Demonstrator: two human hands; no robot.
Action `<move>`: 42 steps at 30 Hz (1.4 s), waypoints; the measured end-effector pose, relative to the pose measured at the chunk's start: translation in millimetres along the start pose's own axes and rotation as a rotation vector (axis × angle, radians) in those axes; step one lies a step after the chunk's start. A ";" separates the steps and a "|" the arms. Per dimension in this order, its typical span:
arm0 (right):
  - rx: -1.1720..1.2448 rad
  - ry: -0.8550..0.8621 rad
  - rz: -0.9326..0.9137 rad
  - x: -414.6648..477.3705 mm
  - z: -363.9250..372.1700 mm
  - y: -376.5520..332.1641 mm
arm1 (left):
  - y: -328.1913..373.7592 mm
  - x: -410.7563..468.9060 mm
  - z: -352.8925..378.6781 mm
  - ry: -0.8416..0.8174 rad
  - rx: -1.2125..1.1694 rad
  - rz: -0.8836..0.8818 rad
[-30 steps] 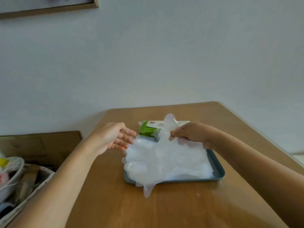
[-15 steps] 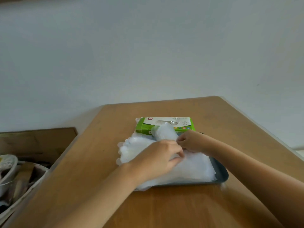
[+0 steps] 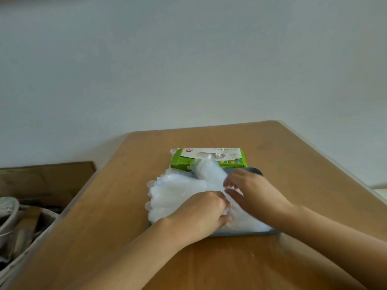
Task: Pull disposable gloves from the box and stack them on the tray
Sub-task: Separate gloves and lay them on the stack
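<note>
- One wooden table (image 3: 104,227) stood against a pale wall, seen from your head camera.
- One grey tray (image 3: 243,233) lay on it, in front of you.
- One stack of clear gloves (image 3: 178,191) covered most of the tray, with its fingertips spilling over the tray's left edge. The layers were too sheer to count.
- One green and white glove box (image 3: 209,156) sat just behind the tray, touching its far edge.
- One loose glove (image 3: 206,169) stood up from the box opening and leaned over the stack.
- Both your hands, two in all, were on the stack, almost touching each other.
- Your left hand (image 3: 201,214) had its fingers curled down, gripping the stack.
- Your right hand (image 3: 255,193) lay on the stack, fingers pointing left. Motion blur hid whether they pinched any film.
- One basket of clutter (image 3: 12,227) sat low at the left.
</note>
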State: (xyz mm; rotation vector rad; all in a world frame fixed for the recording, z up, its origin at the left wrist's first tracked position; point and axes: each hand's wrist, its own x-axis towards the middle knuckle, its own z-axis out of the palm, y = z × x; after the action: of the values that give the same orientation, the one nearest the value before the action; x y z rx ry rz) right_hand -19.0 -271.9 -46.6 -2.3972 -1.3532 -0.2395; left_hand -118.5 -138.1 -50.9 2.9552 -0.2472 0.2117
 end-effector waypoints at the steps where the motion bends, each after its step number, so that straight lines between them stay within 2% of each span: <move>1: 0.004 -0.079 -0.011 -9.8 2.6 -0.5 | 0.9 -1.1 -1.6 -0.012 -0.008 -0.018; 5: -0.178 -0.438 -0.025 -25.0 -1.4 9.1 | 3.4 -7.3 -7.6 -0.106 -0.048 -0.118; 7: -0.211 -0.492 -0.015 -24.3 -6.1 12.1 | -12.1 -13.3 -13.7 -0.129 0.011 -0.205; 12: -0.232 -0.504 -0.016 -24.0 -8.9 11.9 | -58.1 -32.0 -57.3 -0.238 0.409 -0.571; 14: -0.247 -0.501 -0.029 -23.3 -9.3 11.8 | -57.9 -34.4 -75.5 -0.157 0.481 -0.606; 16: -0.257 -0.506 -0.041 -23.5 -10.6 10.4 | -48.9 -31.9 -80.4 0.019 0.452 -0.555; 18: -0.262 -0.498 -0.043 -23.4 -10.7 11.0 | -32.3 -21.1 -69.7 0.208 0.220 -0.463; 19: -0.257 -0.495 -0.043 -23.5 -11.0 10.7 | -20.8 -14.2 -60.5 0.240 0.087 -0.403; 21: -0.258 -0.504 -0.039 -23.5 -8.9 11.6 | 1.9 -0.4 -37.8 0.157 -0.085 -0.281; 24: -0.266 -0.521 -0.032 -23.4 -4.3 15.5 | 12.9 9.5 -7.1 -0.113 -0.082 -0.217; 27: -0.274 -0.560 -0.014 -22.4 -9.6 19.6 | -6.1 3.0 6.0 -0.281 -0.022 -0.274; 30: -0.262 -0.618 0.012 -20.5 -18.4 26.5 | -29.2 -11.8 3.0 -0.321 -0.040 -0.381; 34: -0.208 -0.708 0.043 -16.3 -37.5 29.7 | -43.5 -29.5 -27.5 -0.382 0.078 -0.465; 36: -0.154 -0.691 0.072 -6.9 -46.7 30.3 | -49.6 -31.1 -45.3 -0.430 0.046 -0.511; 38: -0.059 -0.582 0.088 10.3 -49.4 34.1 | -58.4 -25.8 -58.3 -0.413 0.016 -0.511; 42: 0.022 -0.267 0.070 58.7 -35.3 52.2 | -75.5 1.9 -70.7 -0.138 -0.141 -0.452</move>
State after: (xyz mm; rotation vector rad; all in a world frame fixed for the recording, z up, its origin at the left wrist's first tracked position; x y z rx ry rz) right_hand 57.4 -264.2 -7.6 -2.5215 -1.3694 0.1180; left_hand -112.3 -52.4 6.7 2.7931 0.3732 -0.0666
